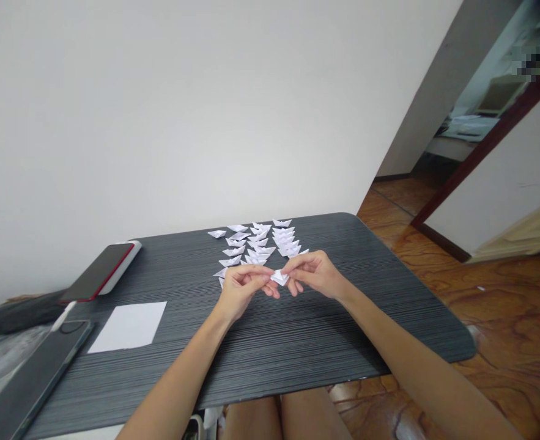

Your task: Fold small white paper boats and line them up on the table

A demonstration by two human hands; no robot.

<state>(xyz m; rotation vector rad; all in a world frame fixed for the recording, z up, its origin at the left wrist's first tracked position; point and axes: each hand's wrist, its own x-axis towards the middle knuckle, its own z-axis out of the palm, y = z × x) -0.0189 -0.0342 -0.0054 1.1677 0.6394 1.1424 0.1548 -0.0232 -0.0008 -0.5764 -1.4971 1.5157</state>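
A small white paper boat [279,277] is held above the table between my two hands. My left hand [247,287] pinches its left end between thumb and fingers. On the other side, my right hand [314,272] grips the right end in the same way. The fingertips cover both ends of the boat, so only its middle shows. Just beyond my hands, several folded white paper boats [259,242] stand in rows on the dark table; my hands partly hide the nearest ones.
A white sheet of paper [129,326] lies on the dark table [338,330] to the left. Behind it is a dark flat object with a red edge [99,272]. A dark, phone-like slab [35,379] sits at the near left edge. The wall [233,110] borders the table's far side.
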